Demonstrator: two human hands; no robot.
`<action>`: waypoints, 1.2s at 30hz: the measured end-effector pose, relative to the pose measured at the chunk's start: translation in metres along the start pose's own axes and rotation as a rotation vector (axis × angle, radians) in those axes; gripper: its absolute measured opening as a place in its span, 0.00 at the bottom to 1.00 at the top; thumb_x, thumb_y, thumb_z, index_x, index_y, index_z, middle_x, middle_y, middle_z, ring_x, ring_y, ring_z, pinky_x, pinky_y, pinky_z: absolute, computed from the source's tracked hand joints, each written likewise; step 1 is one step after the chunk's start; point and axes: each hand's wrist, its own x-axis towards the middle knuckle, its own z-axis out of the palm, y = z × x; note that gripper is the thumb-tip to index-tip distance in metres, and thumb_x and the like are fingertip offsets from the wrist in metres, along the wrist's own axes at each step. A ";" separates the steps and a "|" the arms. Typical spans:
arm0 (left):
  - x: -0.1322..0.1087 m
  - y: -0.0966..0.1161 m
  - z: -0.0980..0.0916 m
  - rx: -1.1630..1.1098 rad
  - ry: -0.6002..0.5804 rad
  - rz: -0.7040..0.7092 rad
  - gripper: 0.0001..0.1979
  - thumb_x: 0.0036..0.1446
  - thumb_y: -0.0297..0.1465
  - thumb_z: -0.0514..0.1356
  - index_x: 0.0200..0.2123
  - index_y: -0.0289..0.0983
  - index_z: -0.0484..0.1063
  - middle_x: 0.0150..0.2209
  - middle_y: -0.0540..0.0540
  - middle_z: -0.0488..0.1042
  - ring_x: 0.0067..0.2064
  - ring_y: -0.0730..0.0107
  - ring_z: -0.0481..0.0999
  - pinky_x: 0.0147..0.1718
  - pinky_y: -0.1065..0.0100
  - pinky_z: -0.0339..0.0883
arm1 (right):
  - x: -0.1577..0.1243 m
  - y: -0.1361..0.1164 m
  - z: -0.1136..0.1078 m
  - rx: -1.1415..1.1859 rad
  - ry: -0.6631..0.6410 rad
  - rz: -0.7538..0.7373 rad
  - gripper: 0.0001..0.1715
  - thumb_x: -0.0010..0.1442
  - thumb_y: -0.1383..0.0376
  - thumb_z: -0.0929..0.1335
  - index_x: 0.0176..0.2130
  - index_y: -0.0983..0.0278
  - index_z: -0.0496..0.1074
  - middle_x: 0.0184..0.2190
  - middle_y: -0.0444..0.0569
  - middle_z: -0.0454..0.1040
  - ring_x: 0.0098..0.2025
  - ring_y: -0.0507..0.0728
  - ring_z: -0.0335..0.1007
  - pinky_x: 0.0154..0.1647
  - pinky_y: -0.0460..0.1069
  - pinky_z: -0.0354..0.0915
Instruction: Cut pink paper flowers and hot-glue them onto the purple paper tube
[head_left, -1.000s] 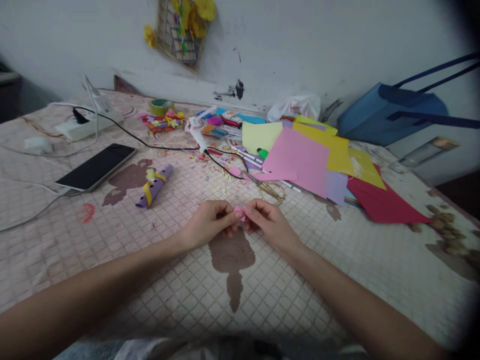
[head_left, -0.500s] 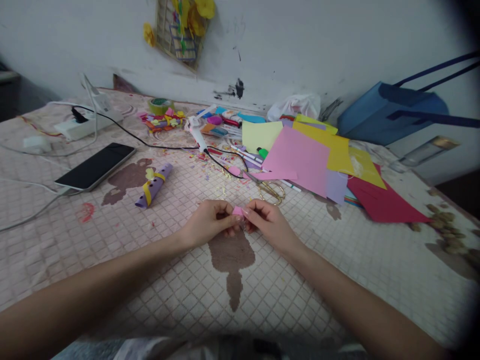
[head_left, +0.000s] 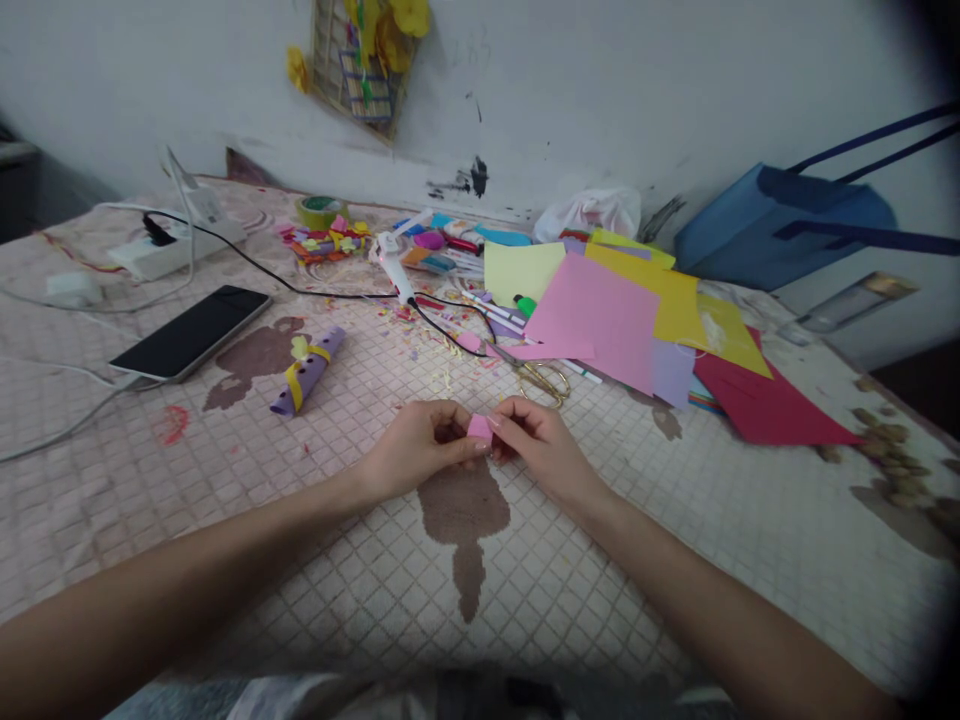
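A small folded pink paper piece (head_left: 480, 429) is pinched between both of my hands, just above the checked table cover (head_left: 360, 560). My left hand (head_left: 420, 448) grips its left side with thumb and fingers curled. Against its right side my right hand (head_left: 536, 445) presses with fingertips closed. Gold-handled scissors (head_left: 541, 377) lie just beyond my right hand. A rolled purple paper tube with a yellow band (head_left: 307, 370) lies to the left.
Coloured paper sheets (head_left: 600, 315) spread at the back right, beside a blue bag (head_left: 787, 225). A glue gun (head_left: 394, 265) with a black cord, pens and scraps lie at the back. A phone (head_left: 193, 332) and a power strip (head_left: 176, 245) are on the left.
The pink piece has been turned and pressed flatter between my fingertips. Both hands have stayed in nearly the same place.
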 end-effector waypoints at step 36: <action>-0.002 0.005 -0.001 -0.019 -0.015 -0.062 0.13 0.51 0.37 0.60 0.24 0.32 0.67 0.22 0.48 0.73 0.21 0.78 0.70 0.20 0.77 0.63 | -0.002 -0.002 0.000 -0.077 -0.039 -0.063 0.14 0.56 0.56 0.67 0.28 0.64 0.66 0.22 0.41 0.64 0.23 0.49 0.59 0.23 0.45 0.59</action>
